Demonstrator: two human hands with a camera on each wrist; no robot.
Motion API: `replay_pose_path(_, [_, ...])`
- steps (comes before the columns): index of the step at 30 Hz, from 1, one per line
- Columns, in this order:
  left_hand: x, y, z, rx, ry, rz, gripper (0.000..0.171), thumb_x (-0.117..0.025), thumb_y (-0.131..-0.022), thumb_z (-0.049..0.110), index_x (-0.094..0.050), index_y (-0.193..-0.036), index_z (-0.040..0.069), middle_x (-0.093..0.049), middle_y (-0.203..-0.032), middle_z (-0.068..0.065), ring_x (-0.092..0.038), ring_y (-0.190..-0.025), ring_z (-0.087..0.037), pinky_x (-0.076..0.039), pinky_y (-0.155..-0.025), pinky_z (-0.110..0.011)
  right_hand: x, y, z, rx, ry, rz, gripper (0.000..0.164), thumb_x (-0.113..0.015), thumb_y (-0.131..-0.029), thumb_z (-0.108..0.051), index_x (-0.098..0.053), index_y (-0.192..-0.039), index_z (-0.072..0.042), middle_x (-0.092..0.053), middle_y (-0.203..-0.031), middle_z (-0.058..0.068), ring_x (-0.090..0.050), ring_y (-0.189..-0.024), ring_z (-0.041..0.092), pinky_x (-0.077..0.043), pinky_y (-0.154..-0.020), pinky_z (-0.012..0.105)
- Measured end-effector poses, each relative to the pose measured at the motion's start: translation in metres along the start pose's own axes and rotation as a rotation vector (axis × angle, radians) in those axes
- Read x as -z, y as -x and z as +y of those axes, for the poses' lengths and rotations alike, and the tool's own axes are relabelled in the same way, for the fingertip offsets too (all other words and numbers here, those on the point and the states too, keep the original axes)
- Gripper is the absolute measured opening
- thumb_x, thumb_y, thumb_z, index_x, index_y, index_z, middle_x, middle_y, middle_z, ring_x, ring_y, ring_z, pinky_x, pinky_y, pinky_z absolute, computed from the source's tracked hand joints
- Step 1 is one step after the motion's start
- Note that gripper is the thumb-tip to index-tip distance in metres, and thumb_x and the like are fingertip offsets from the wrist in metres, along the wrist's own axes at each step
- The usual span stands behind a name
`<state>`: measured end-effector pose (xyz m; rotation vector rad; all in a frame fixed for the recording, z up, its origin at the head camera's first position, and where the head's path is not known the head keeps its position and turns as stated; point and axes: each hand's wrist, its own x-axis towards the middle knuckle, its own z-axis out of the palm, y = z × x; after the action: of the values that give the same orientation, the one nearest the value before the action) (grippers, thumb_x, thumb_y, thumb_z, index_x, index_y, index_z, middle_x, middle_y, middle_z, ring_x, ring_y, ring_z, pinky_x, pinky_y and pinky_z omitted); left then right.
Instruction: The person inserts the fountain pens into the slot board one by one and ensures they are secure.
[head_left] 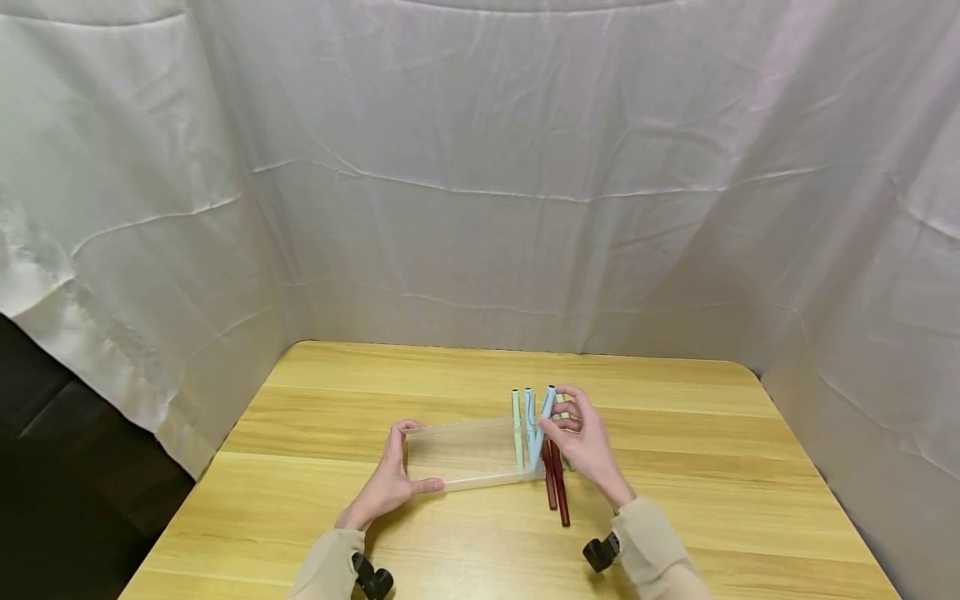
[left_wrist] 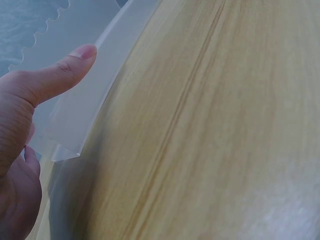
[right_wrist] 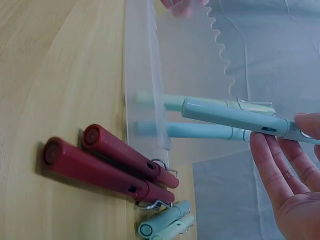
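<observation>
My left hand (head_left: pixel 386 482) grips the left end of a translucent plastic pen holder (head_left: pixel 465 454), its thumb (left_wrist: pixel 65 72) along the front lip. The holder has scalloped edges. A pale green pen (head_left: pixel 517 429) and a light blue pen (right_wrist: pixel 200 131) stand in its right part. Between the fingertips and thumb of my right hand (head_left: pixel 590 446) is another light blue pen (right_wrist: pixel 225 115), pinched near its clip end. Tilted, its lower end is over the holder's slots in the right wrist view; whether it touches them I cannot tell.
Two dark red pens (right_wrist: pixel 110 167) lie on the wooden table (head_left: pixel 675 500) by the holder's right end. Beside them lie a bluish pen (right_wrist: pixel 162 220) and a pale green pen (right_wrist: pixel 176 229). A grey-white curtain (head_left: pixel 480 250) surrounds the table's back and sides.
</observation>
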<state>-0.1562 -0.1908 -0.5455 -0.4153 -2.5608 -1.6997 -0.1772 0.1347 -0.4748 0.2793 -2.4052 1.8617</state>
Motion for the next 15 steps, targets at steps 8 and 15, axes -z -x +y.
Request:
replay_pose_path(8, [0.000,0.000,0.002,0.013,0.017,0.000,0.095,-0.094,-0.066,0.016,-0.034,-0.139,0.010,-0.036,-0.148,-0.015,-0.025,-0.149,-0.040,-0.011,-0.124,-0.066,-0.009,-0.001,-0.001,0.043,-0.002,0.009,0.050,-0.071,-0.089,0.003,-0.049,-0.133,-0.004,-0.069,-0.102,0.025,-0.072,-0.083,0.037,-0.062,-0.068,0.028])
replay_pose_path(15, [0.000,0.001,0.003,0.017,0.010,-0.003,0.096,-0.094,-0.066,0.016,-0.033,-0.139,0.009,-0.035,-0.148,-0.016,-0.025,-0.149,-0.039,-0.011,-0.125,-0.065,-0.018,-0.001,0.000,0.101,-0.017,0.007,0.049,-0.070,-0.089,0.004,-0.048,-0.132,-0.003,-0.069,-0.101,0.025,-0.074,-0.082,0.035,-0.062,-0.068,0.026])
